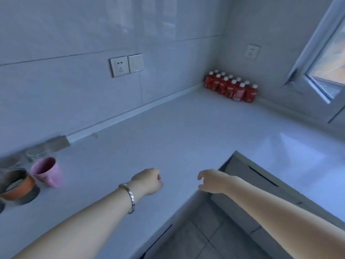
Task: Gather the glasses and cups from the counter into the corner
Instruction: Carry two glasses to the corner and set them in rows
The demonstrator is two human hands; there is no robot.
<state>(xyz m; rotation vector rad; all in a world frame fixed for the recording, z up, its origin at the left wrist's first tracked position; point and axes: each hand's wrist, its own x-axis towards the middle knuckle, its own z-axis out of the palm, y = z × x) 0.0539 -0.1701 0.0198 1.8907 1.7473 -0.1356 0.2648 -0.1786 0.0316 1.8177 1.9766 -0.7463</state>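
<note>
A pink mug stands on the white counter at the far left. Beside it at the frame's edge sits an orange and grey cup. Behind them a clear glass shows, blurred, near the wall. My left hand, with a metal bracelet on the wrist, hovers over the counter to the right of the mug, fingers curled in and holding nothing. My right hand hangs at the counter's inner edge with loosely bent fingers, empty.
Several red bottles with white caps fill the far corner of the L-shaped counter. Wall sockets sit above the left run, and a window is at the right. Grey cabinet fronts and floor tiles lie below.
</note>
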